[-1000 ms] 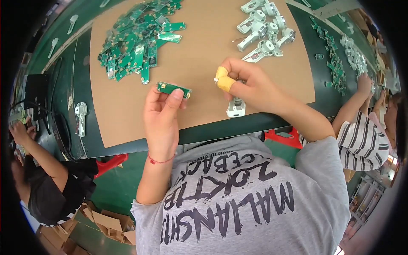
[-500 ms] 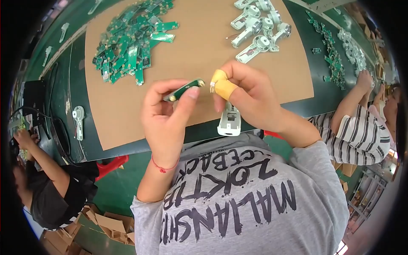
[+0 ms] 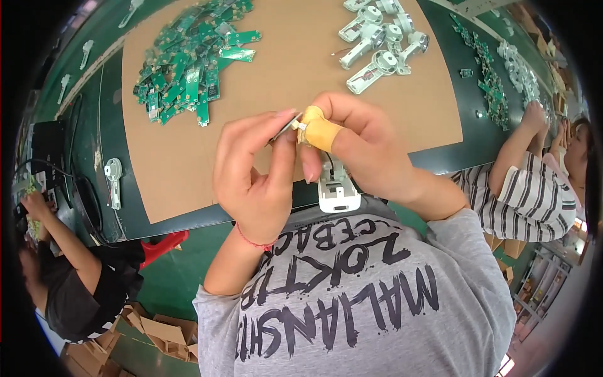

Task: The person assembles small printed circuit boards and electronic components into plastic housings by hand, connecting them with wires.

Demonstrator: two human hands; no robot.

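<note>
My left hand (image 3: 251, 157) pinches a small green circuit board (image 3: 284, 129), now seen almost edge-on, between thumb and fingers. Yellow covers wrap the thumb and forefinger of my right hand (image 3: 370, 138). Those two tips close on a small white connector (image 3: 302, 126) right at the board's edge; whether it is seated in the board is hidden. A dark wire (image 3: 331, 164) runs down below my right hand into an open white plastic housing (image 3: 339, 200). The housing's upper part is hidden behind my right hand, near the table's front edge.
A brown cardboard sheet (image 3: 289, 63) covers the dark table. Green circuit boards (image 3: 182, 72) lie heaped at its far left, white housings with round heads (image 3: 380, 66) at its far right. Another such housing (image 3: 113, 179) lies left of the sheet. People work at both sides.
My hands have come together: the connector in my right fingers now meets the circuit board's edge. The board has turned edge-on, and the housing has shifted slightly nearer.
</note>
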